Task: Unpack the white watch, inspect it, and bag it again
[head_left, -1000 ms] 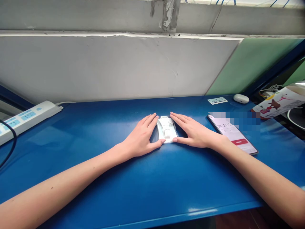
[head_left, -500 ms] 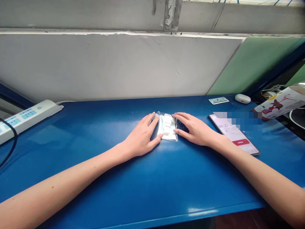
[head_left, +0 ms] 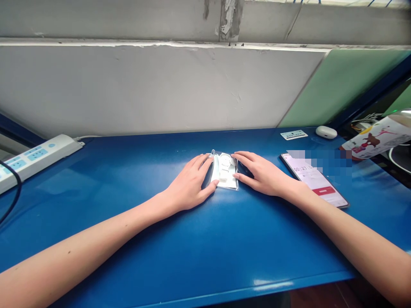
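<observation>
A small clear plastic packet point(head_left: 225, 173) with white parts inside lies in the middle of the blue table point(head_left: 205, 252). My left hand point(head_left: 189, 188) grips its left edge, thumb at the near corner and fingers curled along the side. Against its right edge my right hand point(head_left: 263, 175) is closed, fingertips on the packet's top and near corner. The packet's sides look bent up between the two hands.
A phone point(head_left: 316, 186) with a lit timer screen lies just right of my right hand. Behind it are a white card point(head_left: 293, 135) and a white earbud case point(head_left: 326, 132). A printed carton point(head_left: 375, 139) is at far right. A power strip point(head_left: 35, 156) sits at far left, and a grey wall stands behind the table.
Both hands lay flat beside the packet a second ago. They have since curled in and closed on its edges, and the packet's sides have lifted slightly.
</observation>
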{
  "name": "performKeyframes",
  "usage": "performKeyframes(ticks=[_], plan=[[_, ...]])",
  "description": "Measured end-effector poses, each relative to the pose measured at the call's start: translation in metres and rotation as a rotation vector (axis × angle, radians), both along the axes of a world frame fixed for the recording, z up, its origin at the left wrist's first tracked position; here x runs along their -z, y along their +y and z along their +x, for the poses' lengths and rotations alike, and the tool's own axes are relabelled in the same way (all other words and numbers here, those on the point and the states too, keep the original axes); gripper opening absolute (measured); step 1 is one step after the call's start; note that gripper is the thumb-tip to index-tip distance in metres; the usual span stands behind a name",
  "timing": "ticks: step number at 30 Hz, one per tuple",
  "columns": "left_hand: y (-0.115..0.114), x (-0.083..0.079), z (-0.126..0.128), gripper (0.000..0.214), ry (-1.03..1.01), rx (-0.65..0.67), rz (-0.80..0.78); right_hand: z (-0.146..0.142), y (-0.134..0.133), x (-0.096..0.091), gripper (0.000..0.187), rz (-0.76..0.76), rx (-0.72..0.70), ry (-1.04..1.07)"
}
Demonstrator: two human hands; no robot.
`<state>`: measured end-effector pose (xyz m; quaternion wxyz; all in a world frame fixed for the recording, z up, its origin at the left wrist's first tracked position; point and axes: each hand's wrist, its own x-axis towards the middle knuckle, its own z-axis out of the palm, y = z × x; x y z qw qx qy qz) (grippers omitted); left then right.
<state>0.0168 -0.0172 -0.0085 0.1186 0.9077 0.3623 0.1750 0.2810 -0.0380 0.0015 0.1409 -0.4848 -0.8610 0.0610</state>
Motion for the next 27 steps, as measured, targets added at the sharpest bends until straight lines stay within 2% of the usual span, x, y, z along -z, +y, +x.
performKeyframes(ticks=[11,15,19,22,27], plan=[[0.0005,0.0008,0.0,0.061,0.032,0.005,0.032,0.0019,0.0008,0.0016,0.061,-0.001,0.001,-0.003],[0.002,0.0022,0.0001,0.05,-0.003,0.002,0.042,0.004,0.0018,0.0037,0.053,0.001,0.011,0.029],[0.0027,0.0032,0.0,0.048,0.004,0.014,0.045,0.0043,0.0025,0.004,0.043,0.043,0.012,0.056],[0.0017,0.0023,0.0001,0.051,0.019,0.0,0.029,0.002,0.0022,0.0021,0.034,0.081,0.006,0.079],[0.0002,-0.0002,-0.0002,0.069,0.044,0.018,0.001,-0.0008,0.0025,0.0006,0.029,0.106,-0.052,0.113]])
